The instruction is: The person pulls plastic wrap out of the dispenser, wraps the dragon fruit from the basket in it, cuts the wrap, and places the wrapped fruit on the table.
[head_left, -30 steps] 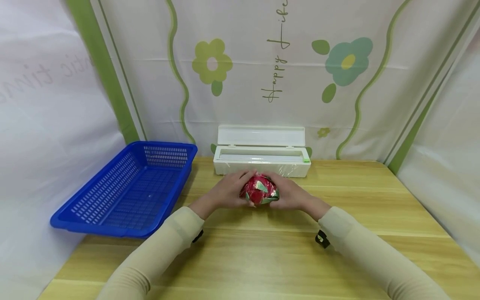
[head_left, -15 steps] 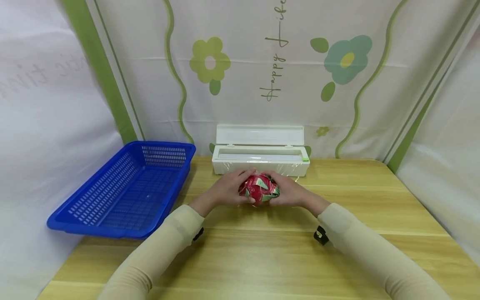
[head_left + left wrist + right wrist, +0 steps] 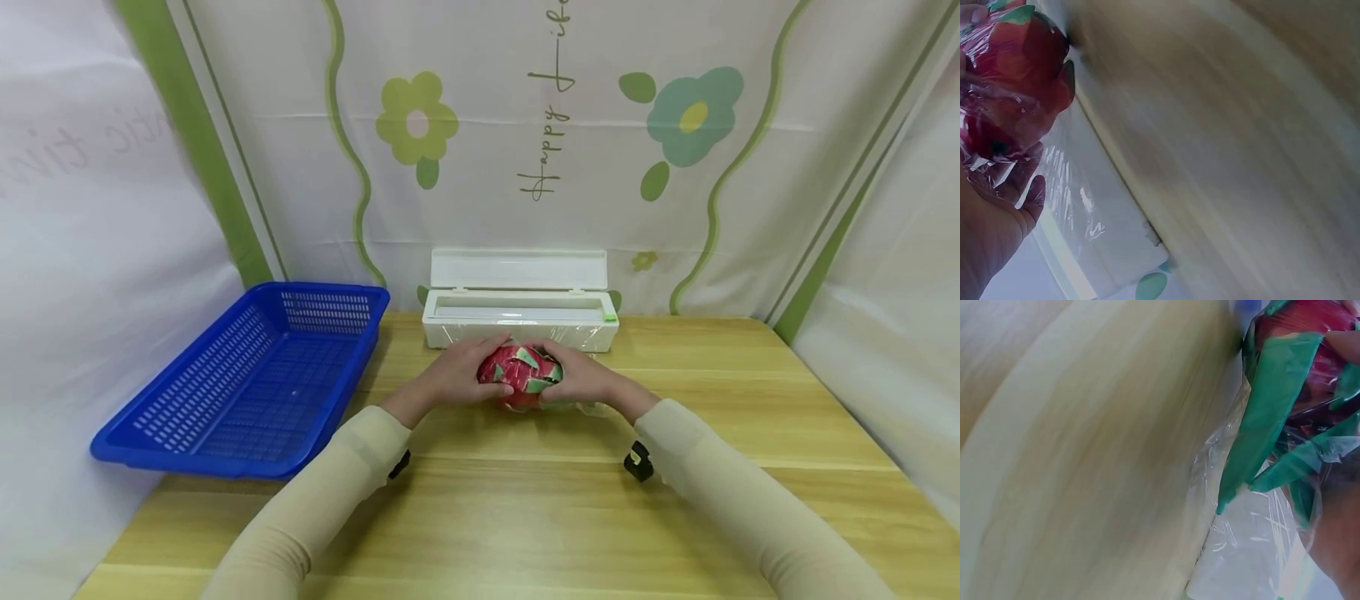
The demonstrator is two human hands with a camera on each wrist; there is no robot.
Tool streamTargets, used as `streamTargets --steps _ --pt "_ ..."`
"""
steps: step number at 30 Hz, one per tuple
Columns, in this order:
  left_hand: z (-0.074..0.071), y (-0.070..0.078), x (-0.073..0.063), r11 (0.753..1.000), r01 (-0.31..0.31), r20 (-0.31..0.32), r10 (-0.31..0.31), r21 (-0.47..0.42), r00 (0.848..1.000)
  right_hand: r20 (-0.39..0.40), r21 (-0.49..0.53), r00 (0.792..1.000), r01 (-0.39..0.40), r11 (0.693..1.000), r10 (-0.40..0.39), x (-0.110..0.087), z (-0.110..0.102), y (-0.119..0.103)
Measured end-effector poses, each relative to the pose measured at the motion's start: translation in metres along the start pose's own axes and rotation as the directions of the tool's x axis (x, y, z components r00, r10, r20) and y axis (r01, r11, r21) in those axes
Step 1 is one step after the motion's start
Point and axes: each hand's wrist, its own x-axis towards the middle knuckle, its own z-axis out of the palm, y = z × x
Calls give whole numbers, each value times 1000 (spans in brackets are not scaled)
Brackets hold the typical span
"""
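Between both hands is a red dragon fruit [image 3: 517, 375] with green scales, wrapped in shiny cling film. My left hand [image 3: 459, 373] grips its left side, thumb in front. From the right, my right hand [image 3: 587, 375] holds the other end. Loose film [image 3: 1210, 450] hangs off the fruit's green-tipped end in the right wrist view. Film also stretches over the left fingers [image 3: 1034, 194]. Just behind the hands stands a white cling film dispenser [image 3: 517, 333], its lid raised, with film lying over its front.
A blue plastic basket [image 3: 217, 462] with slotted walls stands at the left of the wooden table [image 3: 517, 517]. Behind the dispenser hangs a white curtain [image 3: 487, 208] printed with flowers, and cloth closes off both sides.
The dragon fruit has turned in my hands, so its scales face differently. Loose film now shows beneath the right hand. The basket and dispenser have not moved on the table.
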Motion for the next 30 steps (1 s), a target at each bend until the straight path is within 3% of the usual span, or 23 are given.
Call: streamTargets --steps 10,19,30 --pt "5 0 2 994 60 -1 -60 -90 998 2 23 1000 -9 1000 9 1 -2 6" --pt "7 1 3 994 48 -23 -51 -96 998 -15 -73 998 -57 996 56 -2 -3 12" --pt "8 2 3 995 39 -35 -43 -91 998 -4 -116 1000 -21 993 20 -5 -5 14"
